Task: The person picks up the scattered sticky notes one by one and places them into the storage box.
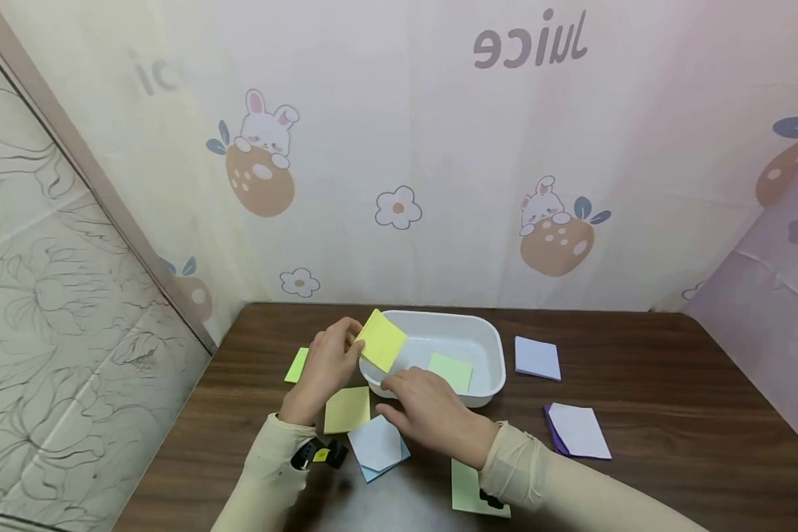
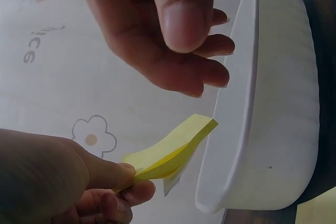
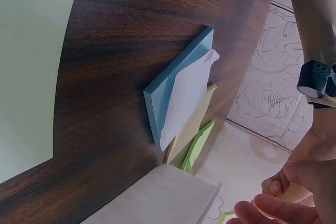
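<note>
My left hand [image 1: 326, 363] pinches a yellow sticky note pad [image 1: 382, 341] between thumb and fingers, over the left end of a white plastic basin [image 1: 499, 360]. In the left wrist view the sheets of this pad [image 2: 173, 150] fan apart slightly, with a pale piece hanging under them. Inside the basin lies a light green sticky note pad [image 1: 451, 372]. My right hand [image 1: 432, 411] hovers by the basin's front rim, its fingers loosely bent and holding nothing; the left wrist view shows this hand [image 2: 152, 35] apart from the yellow pad.
On the brown wooden table [image 1: 199, 451], a lime pad [image 1: 296, 365], a pale yellow pad [image 1: 347, 411] and a white sheet [image 1: 376, 443] on a blue pad lie left and front. A green pad [image 1: 468, 491] sits under my right forearm. Lavender [image 1: 537, 357] and white-topped purple [image 1: 580, 431] pads lie right.
</note>
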A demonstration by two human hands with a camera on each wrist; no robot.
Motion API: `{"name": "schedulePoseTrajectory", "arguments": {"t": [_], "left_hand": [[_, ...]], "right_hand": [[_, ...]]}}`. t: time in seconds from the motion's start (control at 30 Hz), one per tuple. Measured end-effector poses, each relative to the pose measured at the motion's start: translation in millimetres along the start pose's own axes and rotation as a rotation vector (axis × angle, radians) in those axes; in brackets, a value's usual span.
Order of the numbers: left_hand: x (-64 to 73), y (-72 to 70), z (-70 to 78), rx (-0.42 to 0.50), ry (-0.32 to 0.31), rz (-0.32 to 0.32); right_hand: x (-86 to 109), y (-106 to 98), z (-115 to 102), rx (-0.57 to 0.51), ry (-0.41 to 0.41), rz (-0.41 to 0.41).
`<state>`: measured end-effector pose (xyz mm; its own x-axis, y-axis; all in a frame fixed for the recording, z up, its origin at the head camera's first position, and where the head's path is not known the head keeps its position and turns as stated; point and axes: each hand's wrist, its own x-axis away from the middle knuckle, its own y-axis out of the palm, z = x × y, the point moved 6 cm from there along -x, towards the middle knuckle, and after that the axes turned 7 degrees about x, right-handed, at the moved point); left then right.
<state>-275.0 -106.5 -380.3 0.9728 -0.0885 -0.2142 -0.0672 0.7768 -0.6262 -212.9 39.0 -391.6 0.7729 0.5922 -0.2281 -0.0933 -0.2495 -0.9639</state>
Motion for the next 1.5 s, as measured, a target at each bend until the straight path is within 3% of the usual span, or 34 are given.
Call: {"name": "schedulePoseTrajectory", "arguments": {"t": [0.5, 0.87, 1.5], "left_hand": [[-2.8, 13.1, 3.2, -0.03, -0.008, -0.026], [0.2, 21.9, 7.6, -0.08, 0.064, -0.02], [-1.5, 33.0, 10.3, -0.1, 0.061, -0.029]], "right_hand": [[-3.4, -3.7, 4.7, -0.013, 0.013, -0.019], [1.1, -4.6, 4.3, 0.027, -0.019, 0.035], [2.5, -5.1, 7.7, 0.014, -0.011, 0.026]]}}
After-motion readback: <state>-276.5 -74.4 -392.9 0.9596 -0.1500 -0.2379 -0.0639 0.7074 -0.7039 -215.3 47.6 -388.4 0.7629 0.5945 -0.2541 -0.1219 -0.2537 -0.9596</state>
